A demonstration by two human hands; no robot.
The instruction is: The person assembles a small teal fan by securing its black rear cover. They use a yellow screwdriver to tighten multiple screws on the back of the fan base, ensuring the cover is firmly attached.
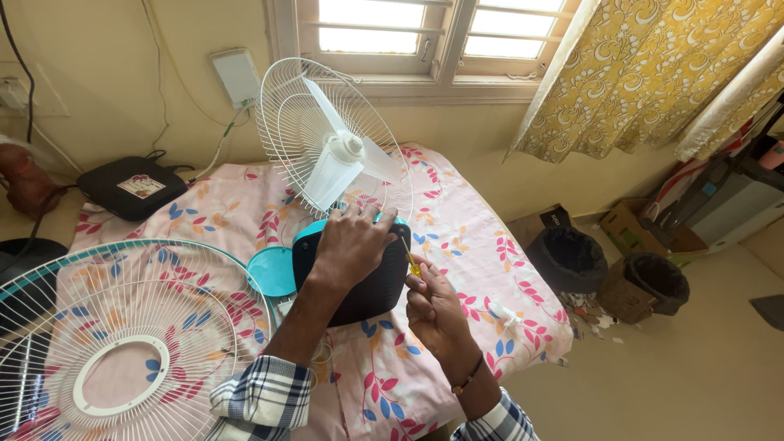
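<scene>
left hand [353, 243]: laid flat, palm down, fingers spread, forearm stretched forward | right hand [433, 306]: closed in a pinch grip, thumb raised, wrist bent inward

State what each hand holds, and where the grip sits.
Left hand rests on the fan's dark motor housing, at its top. Right hand grips a small screwdriver by its yellow handle.
</scene>
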